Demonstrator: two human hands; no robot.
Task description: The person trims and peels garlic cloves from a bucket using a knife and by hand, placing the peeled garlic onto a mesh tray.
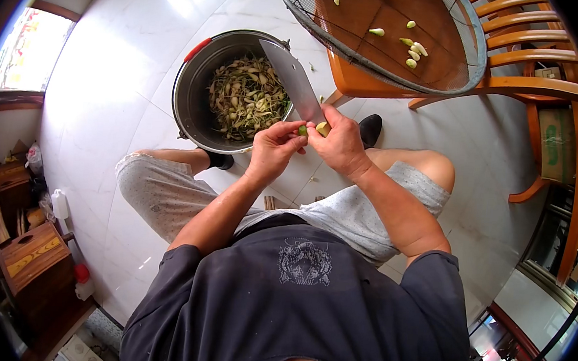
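Note:
My right hand (339, 144) grips a kitchen cleaver (290, 75), whose broad steel blade points up and left over the rim of a metal bucket (182, 97). A small green-and-white bulb (302, 131) is pinched in the fingers of my left hand (274, 151), right at the base of the blade. The two hands meet at the fingertips above my lap. Under the right thumb shows a pale yellow piece (322, 128), partly covered by the fingers. Inside the bucket lies a heap of bulbs with stems (244, 99).
A round mesh sieve (477, 53) with several trimmed white bulbs (414, 51) rests on a wooden chair (355, 77) at upper right. White tiles make up the floor (100, 165), with a few scraps on it. A wooden cabinet (35, 255) stands at far left.

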